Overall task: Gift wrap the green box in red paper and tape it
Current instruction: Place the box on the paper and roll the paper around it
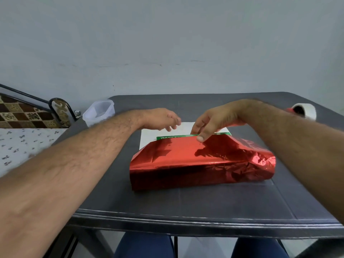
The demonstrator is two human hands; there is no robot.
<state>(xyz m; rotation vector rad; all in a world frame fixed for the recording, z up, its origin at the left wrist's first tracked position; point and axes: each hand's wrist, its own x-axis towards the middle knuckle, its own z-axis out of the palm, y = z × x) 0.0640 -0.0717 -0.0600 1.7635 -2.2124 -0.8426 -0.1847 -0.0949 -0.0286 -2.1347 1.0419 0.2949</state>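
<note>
— Hands first: what are they doing?
— Right hand (210, 121) pinches the far edge of the red paper (201, 161) on top of the green box (168, 137); left hand (162, 119) hovers beside it, fingers loosely curled, holding nothing.
— And the box?
— Mid-desk (186, 203), mostly covered in red, a green strip showing at the back. A tape roll (304, 110) sits far right.

Dark table (204, 205) bears red-wrapped box (195, 164) (partly covered), tape roll (305, 110), plastic tub (99, 112).
</note>
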